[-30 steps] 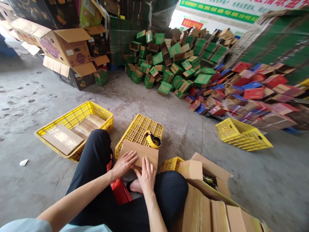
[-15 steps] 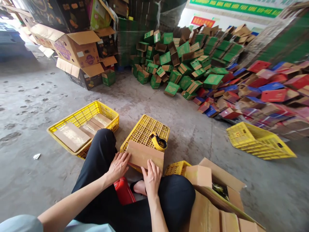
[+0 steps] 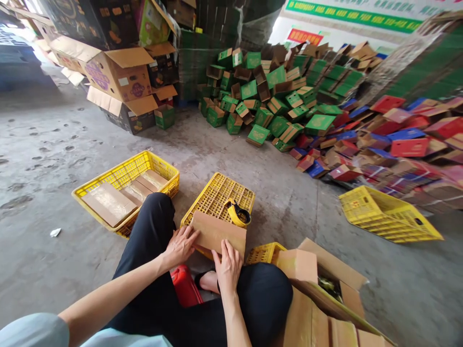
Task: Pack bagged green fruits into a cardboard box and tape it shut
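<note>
A brown cardboard box [image 3: 219, 233] lies on an upturned yellow plastic crate [image 3: 208, 195] between my knees. My left hand [image 3: 181, 246] rests on the box's left end, its fingers stretched out over the cardboard. Along the near right edge of the box, my right hand [image 3: 228, 264] lies with extended fingers on top. Neither hand is wrapped round the box; its underside is hidden. A yellow and black tape dispenser [image 3: 238, 213] sits on the crate just beyond the box.
At left, a yellow crate [image 3: 81, 193] holds several taped cardboard boxes. An open carton [image 3: 298, 262] stands right of my knee, with another yellow crate [image 3: 390, 214] farther right. Something red [image 3: 186, 285] lies between my legs. Heaped green boxes [image 3: 256, 135] and red and blue boxes [image 3: 408, 147] fill the back.
The view has shifted very slightly. My hands and the cardboard box keep nearly the same position, both hands still on it.
</note>
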A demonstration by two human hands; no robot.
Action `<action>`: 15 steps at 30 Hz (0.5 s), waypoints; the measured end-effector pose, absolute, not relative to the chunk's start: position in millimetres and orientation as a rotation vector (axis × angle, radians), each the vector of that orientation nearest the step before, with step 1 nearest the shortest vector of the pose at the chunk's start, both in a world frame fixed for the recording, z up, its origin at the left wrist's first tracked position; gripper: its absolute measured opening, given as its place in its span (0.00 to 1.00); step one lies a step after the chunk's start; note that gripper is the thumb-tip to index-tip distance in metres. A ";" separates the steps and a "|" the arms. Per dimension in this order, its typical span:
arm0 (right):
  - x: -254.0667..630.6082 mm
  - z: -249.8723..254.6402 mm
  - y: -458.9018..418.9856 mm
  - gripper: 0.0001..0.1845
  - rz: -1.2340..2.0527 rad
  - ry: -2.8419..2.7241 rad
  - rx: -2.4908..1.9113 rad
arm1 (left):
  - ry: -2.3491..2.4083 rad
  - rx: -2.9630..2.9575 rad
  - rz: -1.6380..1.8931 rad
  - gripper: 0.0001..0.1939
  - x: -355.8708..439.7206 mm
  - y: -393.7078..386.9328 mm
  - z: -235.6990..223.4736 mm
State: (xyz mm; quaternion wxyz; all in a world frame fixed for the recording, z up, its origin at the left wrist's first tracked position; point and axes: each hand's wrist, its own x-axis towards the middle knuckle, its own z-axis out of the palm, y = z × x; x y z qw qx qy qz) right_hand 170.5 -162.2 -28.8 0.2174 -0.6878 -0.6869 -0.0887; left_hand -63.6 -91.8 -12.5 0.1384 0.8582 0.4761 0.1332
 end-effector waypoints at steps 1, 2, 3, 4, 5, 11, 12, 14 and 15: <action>170.7 -28.7 -162.1 0.27 -0.245 -1.903 -1.905 | 1.372 2.478 0.385 0.33 -63.0 -89.9 -11.6; 170.8 -28.6 -162.2 0.27 -0.246 -1.904 -1.905 | 1.364 2.479 0.380 0.33 -62.9 -88.2 -10.9; 170.8 -28.5 -162.3 0.28 -0.250 -1.904 -1.905 | 1.355 2.481 0.372 0.33 -63.5 -87.1 -10.6; 170.7 -28.4 -162.5 0.28 -0.255 -1.903 -1.905 | 1.345 2.484 0.365 0.32 -64.5 -86.7 -11.0; 170.5 -28.3 -162.6 0.28 -0.260 -1.902 -1.907 | 1.337 2.487 0.359 0.32 -65.9 -87.2 -12.1; 170.2 -27.8 -162.2 0.30 -0.232 -1.909 -1.945 | 1.321 2.503 0.336 0.38 -65.6 -100.5 -28.9; 170.5 -27.6 -162.2 0.30 -0.220 -1.909 -1.954 | 1.299 2.501 0.337 0.40 -63.1 -102.0 -31.5; 170.9 -26.4 -162.3 0.30 -0.199 -1.908 -1.972 | 1.254 2.490 0.340 0.45 -57.2 -103.0 -35.0; 170.5 -25.2 -162.3 0.29 -0.189 -1.908 -1.981 | 1.240 2.485 0.337 0.47 -54.4 -102.6 -36.1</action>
